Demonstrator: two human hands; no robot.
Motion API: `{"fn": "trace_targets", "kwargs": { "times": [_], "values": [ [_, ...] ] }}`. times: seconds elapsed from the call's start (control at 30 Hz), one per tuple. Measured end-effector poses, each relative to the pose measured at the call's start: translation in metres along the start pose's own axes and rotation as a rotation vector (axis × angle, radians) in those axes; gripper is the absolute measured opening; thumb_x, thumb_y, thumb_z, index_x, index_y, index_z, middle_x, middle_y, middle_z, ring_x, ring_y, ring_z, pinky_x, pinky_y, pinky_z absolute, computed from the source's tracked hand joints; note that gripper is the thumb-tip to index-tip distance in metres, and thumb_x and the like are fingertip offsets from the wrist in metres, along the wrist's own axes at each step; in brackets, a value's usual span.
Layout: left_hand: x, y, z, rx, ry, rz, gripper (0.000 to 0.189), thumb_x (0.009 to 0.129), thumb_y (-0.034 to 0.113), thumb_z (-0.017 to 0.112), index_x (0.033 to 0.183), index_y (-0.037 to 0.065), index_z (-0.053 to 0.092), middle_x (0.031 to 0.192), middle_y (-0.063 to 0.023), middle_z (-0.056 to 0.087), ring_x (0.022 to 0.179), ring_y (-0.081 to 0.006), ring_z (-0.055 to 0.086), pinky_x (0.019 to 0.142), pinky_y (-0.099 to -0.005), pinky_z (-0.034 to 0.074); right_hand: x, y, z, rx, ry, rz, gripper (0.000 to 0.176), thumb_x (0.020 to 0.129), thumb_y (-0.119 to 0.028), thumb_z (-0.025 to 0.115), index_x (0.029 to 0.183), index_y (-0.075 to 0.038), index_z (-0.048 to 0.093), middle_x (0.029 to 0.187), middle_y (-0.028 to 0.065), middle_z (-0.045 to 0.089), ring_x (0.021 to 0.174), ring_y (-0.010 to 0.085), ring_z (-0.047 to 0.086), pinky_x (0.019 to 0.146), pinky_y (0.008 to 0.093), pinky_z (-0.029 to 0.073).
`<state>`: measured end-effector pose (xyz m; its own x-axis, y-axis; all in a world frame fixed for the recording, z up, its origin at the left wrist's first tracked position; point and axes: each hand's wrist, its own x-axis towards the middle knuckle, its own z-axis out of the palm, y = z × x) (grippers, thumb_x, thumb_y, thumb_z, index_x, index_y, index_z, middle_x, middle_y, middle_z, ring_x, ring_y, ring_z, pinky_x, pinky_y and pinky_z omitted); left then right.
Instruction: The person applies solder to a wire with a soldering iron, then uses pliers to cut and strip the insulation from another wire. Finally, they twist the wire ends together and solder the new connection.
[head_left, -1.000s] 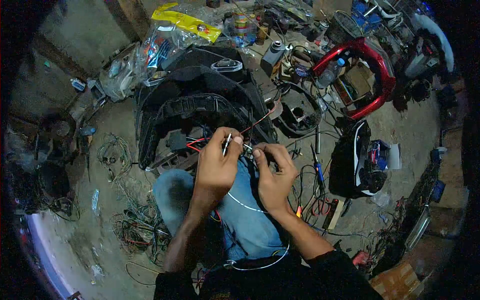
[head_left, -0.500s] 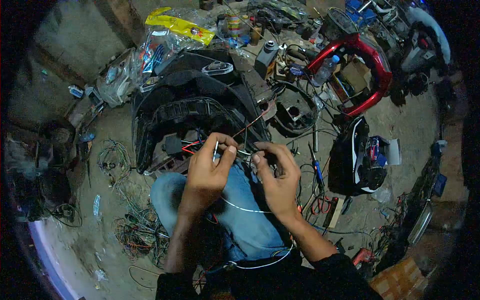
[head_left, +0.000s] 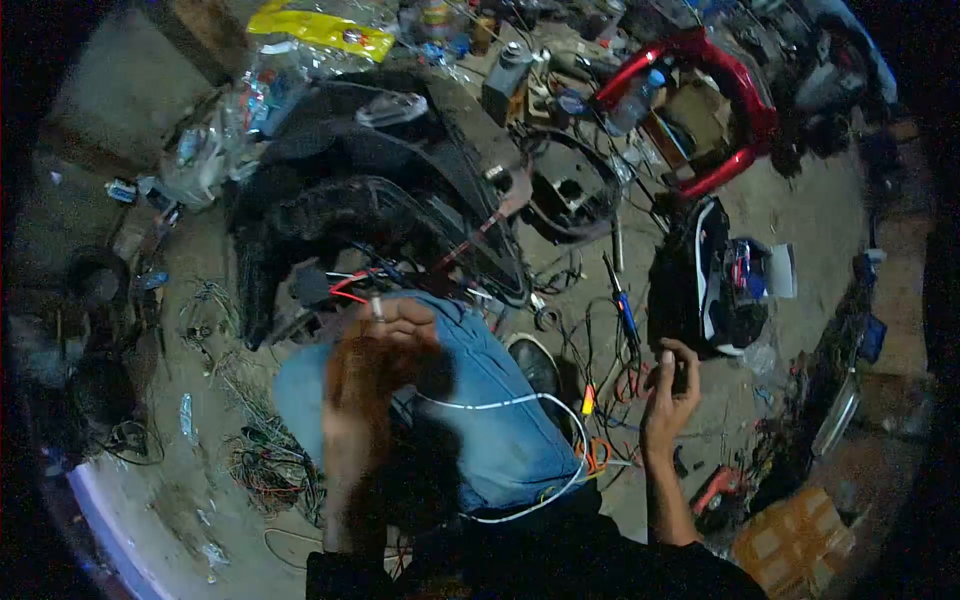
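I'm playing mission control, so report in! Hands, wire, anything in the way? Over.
Left hand blurred over jeans, grip unclear. Right hand apart, fingers open. White wire loops over jeans. Blue-handled tool nearby, nothing clearly blocking.

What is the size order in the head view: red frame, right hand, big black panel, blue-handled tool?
Largest to smallest, as pictured:
1. Big black panel
2. Red frame
3. Right hand
4. Blue-handled tool

On the floor (head_left: pixel 150 500) lie tangled wires (head_left: pixel 275 465), a black shell (head_left: pixel 330 145) and a red frame (head_left: pixel 757 95).
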<state>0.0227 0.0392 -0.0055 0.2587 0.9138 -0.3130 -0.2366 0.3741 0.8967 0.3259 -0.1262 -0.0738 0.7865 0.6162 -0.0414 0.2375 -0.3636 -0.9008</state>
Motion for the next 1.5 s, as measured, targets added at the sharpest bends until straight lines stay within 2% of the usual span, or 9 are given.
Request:
{"fn": "trace_targets", "kwargs": {
  "times": [0.13, 0.2, 0.43, 0.83, 1.1, 1.17, 1.3, 1.43, 1.5],
  "values": [
    [-0.015, -0.005, 0.011, 0.221, 0.209, -0.001, 0.048, 0.106, 0.042, 0.054, 0.119, -0.002, 0.063, 0.099, -0.0058, 0.067, 0.087, -0.0115, 0.059, 0.078, -0.0245, 0.046, -0.028, 0.080, -0.024, -0.336, -0.008, -0.146, 0.019, 0.105, -0.015, 0.056, 0.111, 0.002, 0.064, 0.102, 0.0102, 0.065, 0.096, 0.0207, 0.062, 0.084, 0.0349, 0.048],
    [-0.021, -0.003, 0.022, 0.276, 0.252, 0.005, 0.047, 0.105, 0.042, 0.055, 0.120, -0.001, 0.063, 0.096, -0.0045, 0.066, 0.084, -0.0109, 0.058, 0.074, -0.0237, 0.045, -0.047, 0.107, -0.033, -0.374, -0.150, 0.050, 0.021, 0.103, -0.014, 0.057, 0.116, 0.002, 0.062, 0.109, 0.0153, 0.065, 0.102, 0.0307, 0.064, 0.088, 0.0406, 0.049],
    [-0.038, 0.004, 0.033, 0.447, 0.192, 0.132, 0.038, 0.105, 0.036, 0.057, 0.117, -0.001, 0.055, 0.090, -0.0053, 0.063, 0.074, -0.0116, 0.056, 0.064, -0.0249, 0.042, -0.120, 0.262, -0.070, -0.804, -0.452, 0.046, 0.030, 0.093, -0.013, 0.068, 0.119, -0.001, 0.062, 0.109, 0.0211, 0.060, 0.091, 0.0422, 0.063, 0.081, 0.0477, 0.052],
    [-0.056, 0.025, 0.021, 0.420, 0.210, 0.194, 0.025, 0.101, 0.017, 0.062, 0.111, -0.005, 0.057, 0.093, -0.0157, 0.069, 0.081, -0.0195, 0.067, 0.074, -0.0324, 0.055, -0.134, 0.271, -0.071, -0.791, -0.470, 0.018, 0.045, 0.090, -0.021, 0.071, 0.127, -0.003, 0.053, 0.119, 0.0254, 0.059, 0.108, 0.0470, 0.061, 0.087, 0.0515, 0.052],
    [-0.033, 0.036, 0.007, 0.513, 0.264, -0.037, 0.025, 0.097, 0.013, 0.071, 0.114, -0.004, 0.067, 0.092, -0.0093, 0.074, 0.084, -0.0149, 0.069, 0.074, -0.0278, 0.053, -0.159, 0.388, -0.088, -0.955, -0.689, 0.296, 0.050, 0.109, -0.042, 0.038, 0.138, -0.002, 0.048, 0.112, 0.0277, 0.068, 0.104, 0.0472, 0.064, 0.084, 0.0522, 0.052],
    [-0.030, 0.034, 0.015, 0.440, 0.210, -0.060, 0.020, 0.098, 0.012, 0.070, 0.112, -0.002, 0.069, 0.093, -0.0087, 0.075, 0.085, -0.0145, 0.070, 0.075, -0.0268, 0.053, -0.165, 0.410, -0.089, -0.945, -0.610, 0.264, 0.047, 0.109, -0.040, 0.037, 0.136, -0.003, 0.048, 0.109, 0.0277, 0.069, 0.101, 0.0455, 0.066, 0.082, 0.0514, 0.053],
    [-0.026, 0.025, 0.016, 0.503, 0.128, 0.029, 0.012, 0.099, 0.007, 0.067, 0.109, 0.000, 0.070, 0.094, -0.0094, 0.076, 0.087, -0.0138, 0.071, 0.078, -0.0267, 0.055, -0.147, 0.307, -0.075, -0.912, -0.595, 0.400, 0.040, 0.108, -0.034, 0.040, 0.125, -0.003, 0.058, 0.105, 0.0265, 0.070, 0.100, 0.0411, 0.068, 0.084, 0.0483, 0.053],
    [-0.018, 0.020, 0.011, 0.622, 0.081, 0.147, 0.015, 0.098, 0.012, 0.068, 0.106, -0.001, 0.069, 0.089, -0.0117, 0.074, 0.086, -0.0167, 0.073, 0.076, -0.0300, 0.056, -0.143, 0.319, -0.083, -0.509, -0.613, 0.407, 0.033, 0.103, -0.030, 0.050, 0.116, -0.003, 0.064, 0.102, 0.0172, 0.072, 0.095, 0.0329, 0.069, 0.083, 0.0435, 0.056],
    [-0.016, 0.022, 0.013, 0.640, 0.096, 0.096, 0.018, 0.097, 0.016, 0.069, 0.106, -0.001, 0.069, 0.088, -0.0136, 0.073, 0.084, -0.0197, 0.073, 0.074, -0.0326, 0.055, -0.140, 0.367, -0.097, -1.072, -0.843, 0.318, 0.032, 0.102, -0.028, 0.053, 0.116, -0.003, 0.065, 0.107, 0.0124, 0.071, 0.098, 0.0251, 0.067, 0.087, 0.0396, 0.056]
  ]
}}
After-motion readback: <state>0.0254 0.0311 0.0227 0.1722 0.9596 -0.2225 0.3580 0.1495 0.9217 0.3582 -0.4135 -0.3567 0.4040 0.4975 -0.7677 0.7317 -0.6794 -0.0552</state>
